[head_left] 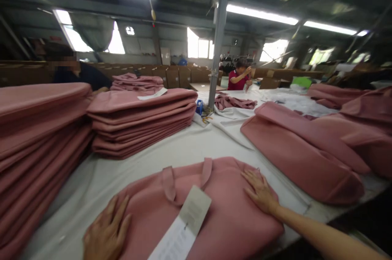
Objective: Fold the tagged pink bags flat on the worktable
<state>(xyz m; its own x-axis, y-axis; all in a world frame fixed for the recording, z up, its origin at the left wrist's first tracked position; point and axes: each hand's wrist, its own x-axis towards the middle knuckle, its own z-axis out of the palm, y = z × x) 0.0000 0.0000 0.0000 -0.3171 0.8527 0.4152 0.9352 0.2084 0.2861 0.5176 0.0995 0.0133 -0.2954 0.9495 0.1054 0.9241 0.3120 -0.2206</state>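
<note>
A pink fabric bag [226,215] lies flat on the white-covered table, its two strap loops toward the far edge. Across its middle rest a grey tag [196,207] and a white printed label [173,238]. My left hand [107,227] lies on the bag's left side with its fingers spread. On the upper right part of the bag my right hand [259,190] is pressed flat, fingers apart. Neither hand grips anything.
Tall stacks of folded pink bags [141,123] stand at the left. More pink bags [300,153] lie at the right. A metal post [218,39] rises behind a blue object [199,106]. Two people [237,80] are across the table.
</note>
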